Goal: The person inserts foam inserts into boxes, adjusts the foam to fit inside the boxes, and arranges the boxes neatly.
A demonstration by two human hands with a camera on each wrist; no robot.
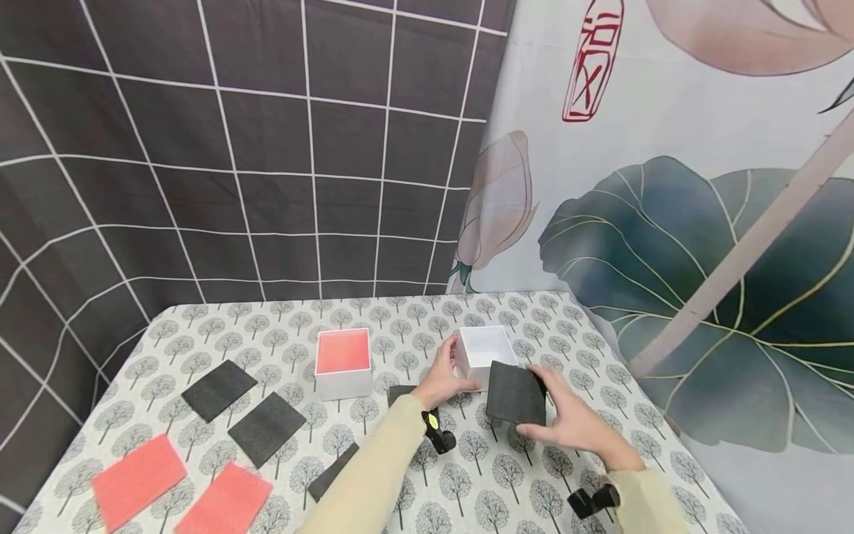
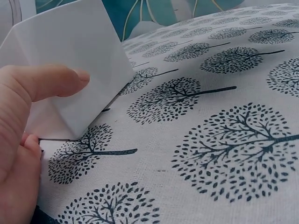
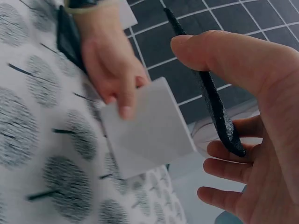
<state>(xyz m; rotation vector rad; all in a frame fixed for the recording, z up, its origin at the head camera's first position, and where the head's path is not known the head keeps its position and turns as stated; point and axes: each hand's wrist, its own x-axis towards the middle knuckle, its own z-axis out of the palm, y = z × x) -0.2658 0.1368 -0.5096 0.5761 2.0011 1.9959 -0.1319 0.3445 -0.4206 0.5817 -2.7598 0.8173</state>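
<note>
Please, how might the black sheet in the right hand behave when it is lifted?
The sheet is probably fairly stiff: held in the right hand, it bows only slightly. It looks thin, so likely light. Its matte surface suggests little slipperiness.

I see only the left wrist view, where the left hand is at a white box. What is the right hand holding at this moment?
Observer: The right hand holds a thin black piece, between thumb and fingers.

Operator: Thank you. My view shows the outside of the white box; is its top open?

Observer: Yes, in the head view the white box is open on top and shows a white inside.

Operator: Is there also another box on the table?

Observer: Yes, a second box stands to its left in the head view, with something red inside.
</note>
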